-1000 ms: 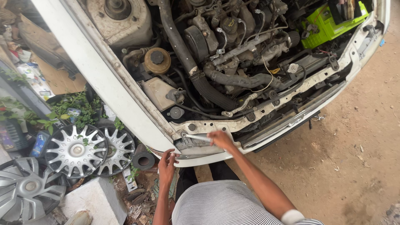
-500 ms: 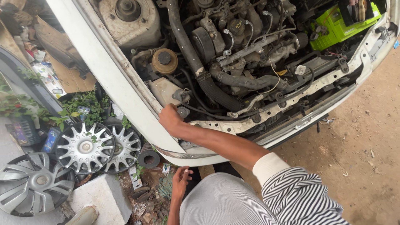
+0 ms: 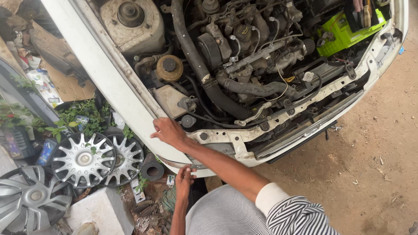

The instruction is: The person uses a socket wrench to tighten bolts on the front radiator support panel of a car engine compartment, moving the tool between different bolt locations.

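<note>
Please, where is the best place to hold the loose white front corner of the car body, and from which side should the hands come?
Probably by its free edges. The white corner panel is long and thin, so two spread grips suit it: the right hand already rests on the top edge beside the engine bay, coming from above, and the left hand meets the lower lip from below.

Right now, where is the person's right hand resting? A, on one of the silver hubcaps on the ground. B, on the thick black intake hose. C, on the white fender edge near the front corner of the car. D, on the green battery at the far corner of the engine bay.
C: the right hand lies flat on the white fender edge, beside the open engine bay, well away from the hubcaps and the battery.
</note>
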